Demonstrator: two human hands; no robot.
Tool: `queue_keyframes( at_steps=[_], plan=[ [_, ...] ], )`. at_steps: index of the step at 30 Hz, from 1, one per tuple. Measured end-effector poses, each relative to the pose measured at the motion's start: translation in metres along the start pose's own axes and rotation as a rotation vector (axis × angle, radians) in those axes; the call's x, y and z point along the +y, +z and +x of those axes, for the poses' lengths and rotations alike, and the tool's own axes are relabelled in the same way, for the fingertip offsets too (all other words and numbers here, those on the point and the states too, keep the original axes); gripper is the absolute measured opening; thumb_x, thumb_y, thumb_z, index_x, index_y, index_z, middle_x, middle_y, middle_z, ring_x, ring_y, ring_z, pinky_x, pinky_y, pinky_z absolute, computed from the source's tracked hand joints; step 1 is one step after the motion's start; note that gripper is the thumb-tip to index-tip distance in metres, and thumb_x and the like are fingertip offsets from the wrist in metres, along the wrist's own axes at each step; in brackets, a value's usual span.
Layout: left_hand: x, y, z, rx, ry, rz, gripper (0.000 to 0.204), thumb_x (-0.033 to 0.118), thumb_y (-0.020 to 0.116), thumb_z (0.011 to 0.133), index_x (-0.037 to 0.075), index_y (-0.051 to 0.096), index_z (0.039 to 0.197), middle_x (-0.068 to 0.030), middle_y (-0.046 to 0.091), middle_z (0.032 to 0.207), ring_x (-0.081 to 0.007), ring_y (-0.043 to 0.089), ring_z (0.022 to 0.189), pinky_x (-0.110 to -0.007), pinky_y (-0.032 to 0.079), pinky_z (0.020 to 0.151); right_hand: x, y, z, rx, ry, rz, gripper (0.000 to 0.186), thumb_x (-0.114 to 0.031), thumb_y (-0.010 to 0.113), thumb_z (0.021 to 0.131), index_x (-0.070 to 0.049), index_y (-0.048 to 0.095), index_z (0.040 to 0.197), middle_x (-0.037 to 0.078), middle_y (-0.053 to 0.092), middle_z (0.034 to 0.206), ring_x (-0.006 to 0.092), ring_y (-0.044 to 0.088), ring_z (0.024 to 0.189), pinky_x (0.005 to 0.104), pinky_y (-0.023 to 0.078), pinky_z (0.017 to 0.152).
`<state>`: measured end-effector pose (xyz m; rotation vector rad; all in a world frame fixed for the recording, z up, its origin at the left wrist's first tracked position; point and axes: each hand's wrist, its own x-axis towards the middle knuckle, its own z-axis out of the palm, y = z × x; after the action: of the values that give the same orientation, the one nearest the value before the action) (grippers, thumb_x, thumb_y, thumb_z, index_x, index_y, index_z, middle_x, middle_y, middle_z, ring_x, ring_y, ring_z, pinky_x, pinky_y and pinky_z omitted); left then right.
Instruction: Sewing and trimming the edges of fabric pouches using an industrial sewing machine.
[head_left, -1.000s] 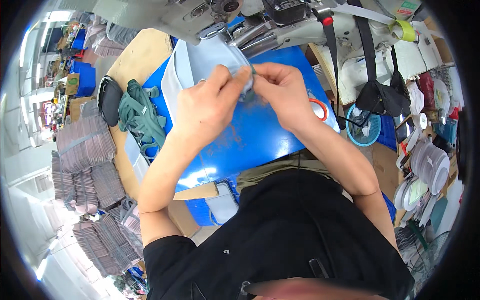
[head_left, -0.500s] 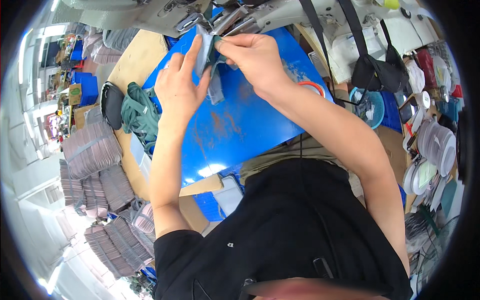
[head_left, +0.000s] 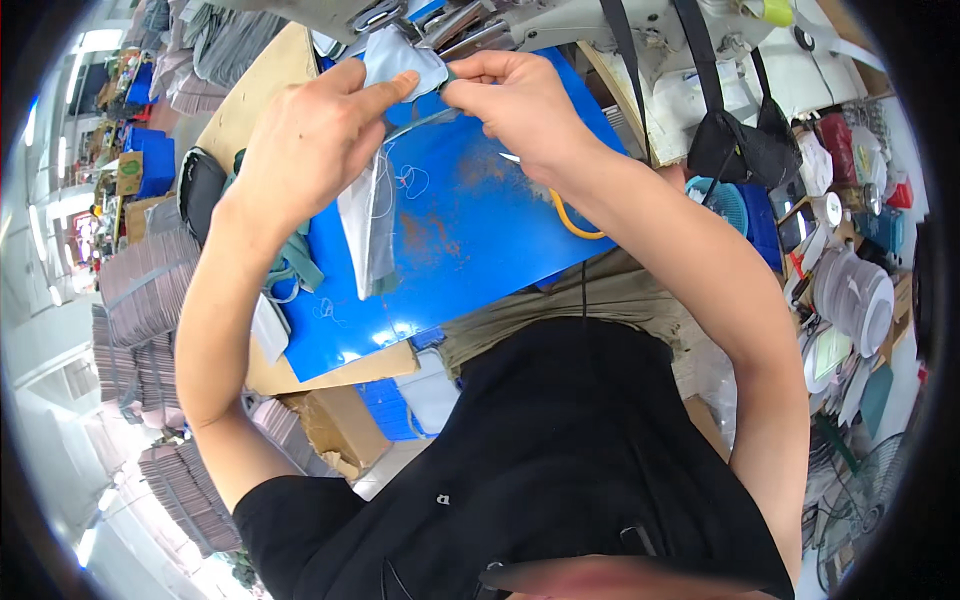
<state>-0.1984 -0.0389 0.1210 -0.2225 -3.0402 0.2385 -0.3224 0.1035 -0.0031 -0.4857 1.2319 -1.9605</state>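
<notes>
Above the blue tabletop (head_left: 500, 225), near its far side, my left hand (head_left: 310, 135) and right hand (head_left: 525, 105) both grasp the pale-blue fabric piece (head_left: 402, 58), the right pinching its edge by some green trim (head_left: 447, 79). Uneven pull could pucker that edge; loose thread (head_left: 408, 180) might snag.

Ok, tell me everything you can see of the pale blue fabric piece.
The pale blue fabric piece looks smooth and soft, with a rounded corner and a darker edge. It is near the grey machine, over the blue work surface. The left grip presses on its face; the right grip pinches at its right edge, where some green shows. Whether it joins the pale strip below is unclear.
</notes>
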Motion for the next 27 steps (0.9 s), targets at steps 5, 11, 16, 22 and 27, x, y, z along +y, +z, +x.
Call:
queue_keyframes(
  at_steps=[5, 11, 16, 22, 27],
  plan=[
    [0.006, -0.006, 0.004, -0.019, -0.023, 0.02, 0.039, 0.005, 0.067, 0.083, 0.011, 0.074, 0.121, -0.0107, 0.059, 0.084, -0.0304, 0.067, 0.069, -0.042, 0.055, 0.06, -0.006, 0.003, -0.003, 0.074, 0.228, 0.046, 0.022, -0.006, 0.077, 0.083, 0.001, 0.075, 0.103, 0.003, 0.072, 0.087, 0.0075, 0.062, 0.073, 0.0244, 0.046, 0.058],
    [0.021, 0.006, 0.013, -0.087, -0.159, 0.135, 0.047, 0.004, 0.07, 0.081, 0.006, 0.069, 0.128, -0.0124, 0.06, 0.089, -0.0326, 0.066, 0.072, -0.043, 0.055, 0.064, -0.008, 0.01, 0.002, 0.128, 0.232, 0.109, 0.019, -0.012, 0.079, 0.087, -0.002, 0.075, 0.103, 0.002, 0.071, 0.088, 0.0082, 0.064, 0.078, 0.0247, 0.046, 0.059],
    [0.027, 0.009, 0.018, -0.064, -0.212, 0.156, 0.044, 0.006, 0.068, 0.084, 0.003, 0.068, 0.128, -0.0143, 0.063, 0.09, -0.0342, 0.067, 0.07, -0.044, 0.056, 0.063, -0.01, 0.011, 0.003, 0.109, 0.235, 0.132, 0.018, -0.015, 0.08, 0.088, -0.003, 0.075, 0.101, 0.001, 0.072, 0.088, 0.0079, 0.064, 0.078, 0.0246, 0.047, 0.059],
    [0.033, 0.013, 0.018, -0.048, -0.271, 0.131, 0.043, 0.007, 0.067, 0.086, 0.003, 0.068, 0.129, -0.015, 0.065, 0.092, -0.0351, 0.069, 0.071, -0.044, 0.057, 0.064, -0.01, 0.009, 0.003, 0.099, 0.232, 0.087, 0.019, -0.017, 0.079, 0.087, -0.004, 0.076, 0.101, 0.0, 0.071, 0.088, 0.0073, 0.064, 0.077, 0.0245, 0.048, 0.059],
    [0.037, 0.011, 0.019, -0.036, -0.233, 0.154, 0.034, 0.006, 0.064, 0.087, -0.005, 0.067, 0.119, -0.0184, 0.069, 0.093, -0.0327, 0.074, 0.07, -0.04, 0.059, 0.06, -0.006, 0.007, 0.003, 0.088, 0.216, 0.023, 0.021, -0.018, 0.079, 0.087, -0.005, 0.076, 0.102, -0.001, 0.071, 0.088, 0.0067, 0.063, 0.074, 0.0244, 0.049, 0.059]
  ],
)
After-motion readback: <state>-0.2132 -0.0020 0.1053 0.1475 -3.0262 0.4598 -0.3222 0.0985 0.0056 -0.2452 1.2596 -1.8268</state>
